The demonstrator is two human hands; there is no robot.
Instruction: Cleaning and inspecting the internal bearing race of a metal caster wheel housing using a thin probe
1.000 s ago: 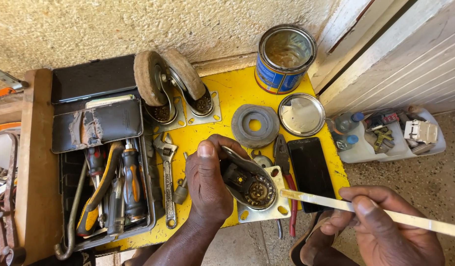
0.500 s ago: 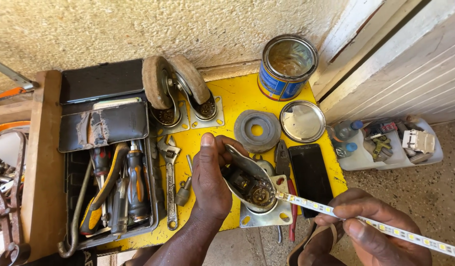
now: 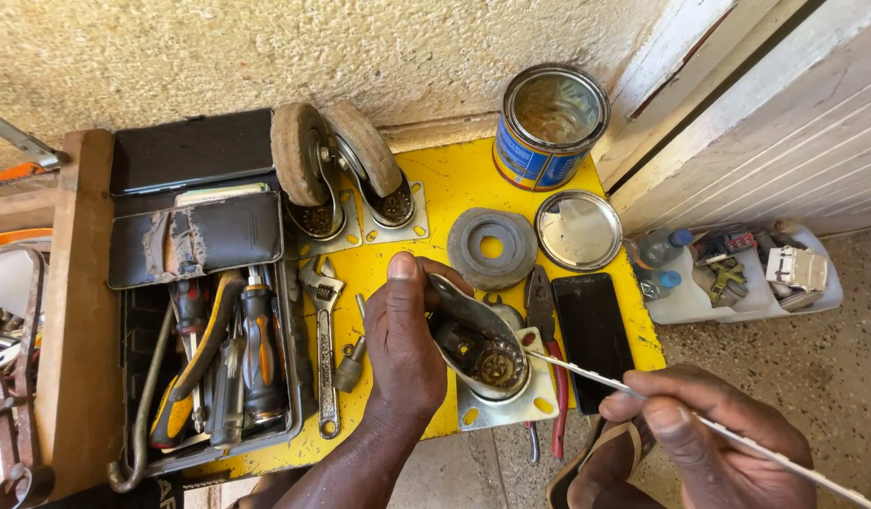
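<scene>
A yellow board (image 3: 454,188) carries everything. Around its grey rubber disc (image 3: 492,248): blue tin (image 3: 549,127) behind, tin lid (image 3: 578,229) just right, two caster wheels (image 3: 346,179) left, black phone (image 3: 592,339) and pliers (image 3: 547,349) in front.

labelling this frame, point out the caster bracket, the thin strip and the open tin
caster bracket (image 3: 500,401): head view, on its flat base plate
thin strip (image 3: 586,375): head view, on its free end
open tin (image 3: 528,158): head view, on its blue side wall
</scene>
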